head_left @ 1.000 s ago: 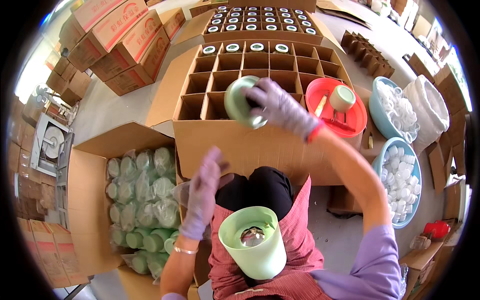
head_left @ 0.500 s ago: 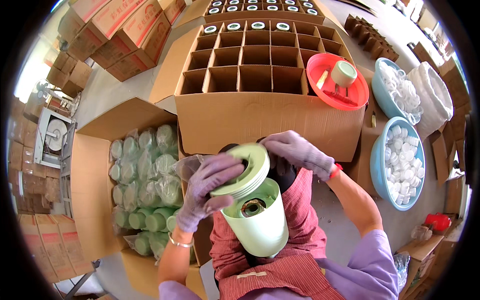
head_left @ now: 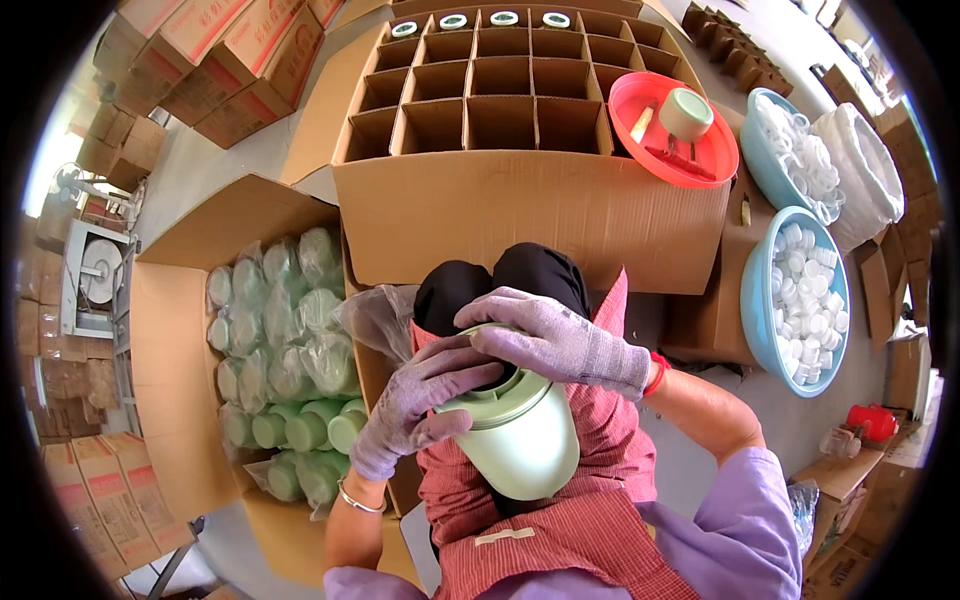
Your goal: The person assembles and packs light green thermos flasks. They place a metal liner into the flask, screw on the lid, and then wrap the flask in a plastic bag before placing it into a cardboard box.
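Observation:
A pale green plastic flask body (head_left: 520,455) stands tilted between my thighs on a red checked apron (head_left: 600,440). Its threaded green collar (head_left: 505,402), with a dark central opening, sits on the rim. My left hand (head_left: 420,400), in a grey-purple glove, grips the collar's left side with the thumb toward me. My gloved right hand (head_left: 550,340) curves over the collar's far and right side, hiding part of it. The flask's inside is covered now.
At left, an open carton (head_left: 180,350) holds several plastic-wrapped green flask parts (head_left: 305,425). Ahead stands a divided carton (head_left: 530,215) with several lidded pieces at the back. A red basin (head_left: 630,100) rests on its corner. Blue basins at right hold white caps (head_left: 805,310) and white rings (head_left: 800,165).
The collar has come down from a tilted position above the flask body onto its rim. My right hand has moved left and nearer onto the collar; my left hand still grips it.

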Demonstrator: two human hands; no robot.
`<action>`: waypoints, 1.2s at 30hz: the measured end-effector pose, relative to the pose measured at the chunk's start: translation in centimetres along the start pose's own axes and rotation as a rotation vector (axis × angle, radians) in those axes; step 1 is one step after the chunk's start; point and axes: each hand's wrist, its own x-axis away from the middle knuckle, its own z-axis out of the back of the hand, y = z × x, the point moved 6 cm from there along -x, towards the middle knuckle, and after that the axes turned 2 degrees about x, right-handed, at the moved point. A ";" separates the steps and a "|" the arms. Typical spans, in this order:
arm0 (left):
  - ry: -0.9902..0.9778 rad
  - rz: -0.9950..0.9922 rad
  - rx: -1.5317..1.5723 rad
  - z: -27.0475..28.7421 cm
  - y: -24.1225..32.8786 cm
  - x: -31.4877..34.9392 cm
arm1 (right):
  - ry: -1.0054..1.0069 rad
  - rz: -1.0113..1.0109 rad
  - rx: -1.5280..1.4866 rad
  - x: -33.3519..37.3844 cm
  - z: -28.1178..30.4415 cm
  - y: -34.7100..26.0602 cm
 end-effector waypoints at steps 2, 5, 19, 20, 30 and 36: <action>-0.005 0.013 0.063 0.0 -0.3 0.0 | 0.000 0.090 0.062 -0.1 0.0 -0.2; -0.040 0.003 0.091 -0.2 -0.6 0.3 | -0.060 0.123 0.165 -0.4 -0.5 -0.6; 0.634 0.235 0.908 -8.4 -3.7 3.5 | -0.285 -0.192 0.542 8.4 4.9 -5.2; 0.603 0.436 0.922 -10.5 -4.3 4.2 | -0.302 -0.458 0.700 10.4 6.3 -5.6; 0.191 0.811 1.141 -14.6 -3.1 3.3 | 0.050 0.340 0.309 11.7 3.0 -9.2; 0.315 -0.088 -0.386 -4.2 7.3 -1.4 | 0.378 -0.230 0.141 12.4 5.9 -1.6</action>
